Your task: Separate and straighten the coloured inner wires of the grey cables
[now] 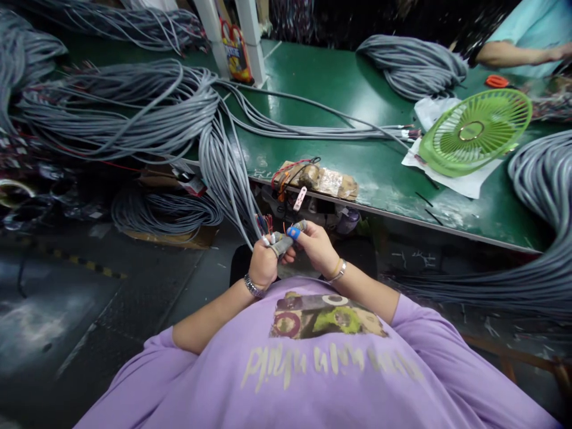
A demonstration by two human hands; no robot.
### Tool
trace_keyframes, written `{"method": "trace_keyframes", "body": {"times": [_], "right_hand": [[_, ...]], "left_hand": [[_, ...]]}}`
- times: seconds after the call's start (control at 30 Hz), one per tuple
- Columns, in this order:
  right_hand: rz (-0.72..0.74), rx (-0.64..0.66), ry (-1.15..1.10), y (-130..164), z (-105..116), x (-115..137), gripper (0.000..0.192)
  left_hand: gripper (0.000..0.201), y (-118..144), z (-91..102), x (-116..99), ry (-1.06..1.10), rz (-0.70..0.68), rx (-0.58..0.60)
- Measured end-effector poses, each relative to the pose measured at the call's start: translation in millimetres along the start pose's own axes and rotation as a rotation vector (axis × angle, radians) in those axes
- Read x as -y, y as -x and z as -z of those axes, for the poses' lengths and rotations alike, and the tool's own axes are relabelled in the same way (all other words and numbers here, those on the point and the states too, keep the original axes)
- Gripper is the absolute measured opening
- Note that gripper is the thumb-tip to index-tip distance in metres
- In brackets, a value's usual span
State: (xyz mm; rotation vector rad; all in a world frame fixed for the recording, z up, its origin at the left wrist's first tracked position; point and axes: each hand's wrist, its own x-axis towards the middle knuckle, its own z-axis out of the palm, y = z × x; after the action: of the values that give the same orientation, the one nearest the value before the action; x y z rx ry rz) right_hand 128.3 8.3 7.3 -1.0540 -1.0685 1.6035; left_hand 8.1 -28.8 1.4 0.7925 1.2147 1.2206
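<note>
Cables (232, 179) grey, ends multicoloured.

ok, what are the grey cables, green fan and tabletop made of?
Grey cables: smooth, satin jackets, likely soft plastic, judging by their easy bends.
Green fan: probably moulded plastic; thin, evenly coloured grille ribs.
Tabletop: glossy green surface, reflecting light; laminate or rubber, can't tell.

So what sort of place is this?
Most likely a cable or wiring workshop: big bundles of grey cable lie on a long green workbench, the left hand holds cable ends with coloured wires showing, and another person's arm is at the far side.
</note>
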Motion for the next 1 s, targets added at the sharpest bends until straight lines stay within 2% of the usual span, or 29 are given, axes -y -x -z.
{"method": "trace_keyframes", "body": {"times": [0.3, 0.53, 0.8, 1.0], "right_hand": [[-0.002, 0.079, 0.003, -1.9, 8.7, -2.7, 0.036], [-0.002, 0.045, 0.034, -2.7, 9.3, -3.6, 0.034], [-0.024, 0.091, 0.026, -5.8, 11.5, -0.5, 0.034], [-0.006, 0.031, 0.031, -5.5, 9.8, -4.6, 0.029]], "left_hand": [[0.029, -0.7, 1.8, 0.6, 0.031, -0.017, -0.054], [0.028, -1.8, 1.4, 2.0, 0.025, -0.013, -0.069], [0.028, -3.4, 1.0, 2.3, -0.025, 0.002, -0.045], [0.028, -3.6, 0.8, 5.9, -0.044, -0.014, -0.054]]}}
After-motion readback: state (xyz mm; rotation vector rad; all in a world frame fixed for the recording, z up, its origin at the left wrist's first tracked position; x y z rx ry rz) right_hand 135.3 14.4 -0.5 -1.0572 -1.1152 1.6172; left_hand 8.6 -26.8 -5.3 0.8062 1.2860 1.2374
